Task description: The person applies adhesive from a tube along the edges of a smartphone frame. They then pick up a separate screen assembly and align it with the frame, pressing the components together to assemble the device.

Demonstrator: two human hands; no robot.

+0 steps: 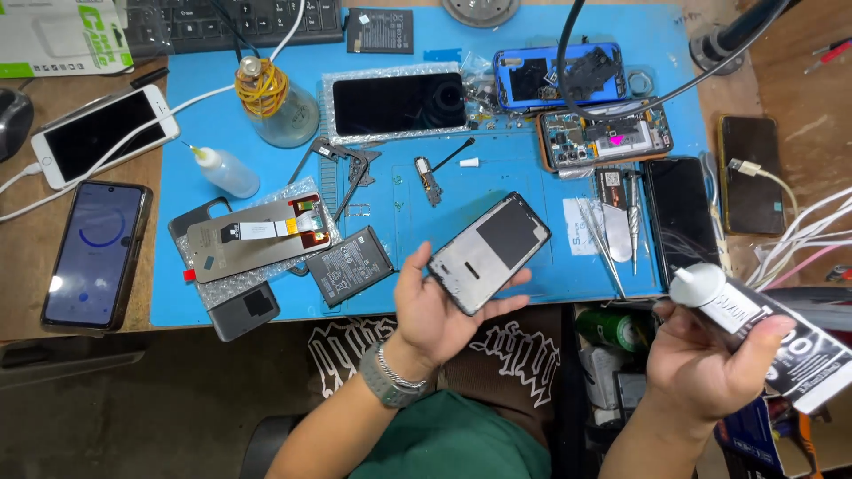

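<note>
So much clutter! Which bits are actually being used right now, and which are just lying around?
In use:
left hand holding grey phone frame
right hand holding white-capped glue tube

Lying about:
flat black battery
clear squeeze bottle
white smartphone
metal tweezers

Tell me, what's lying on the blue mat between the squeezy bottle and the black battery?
In the head view, a phone screen panel on bubble wrap lies between the squeezy bottle and the black battery.

Wooden bench point(22, 239) under blue mat point(532, 168), with 2 phones point(98, 253), battery point(351, 264), squeeze bottle point(226, 170), tweezers point(608, 244)
</note>
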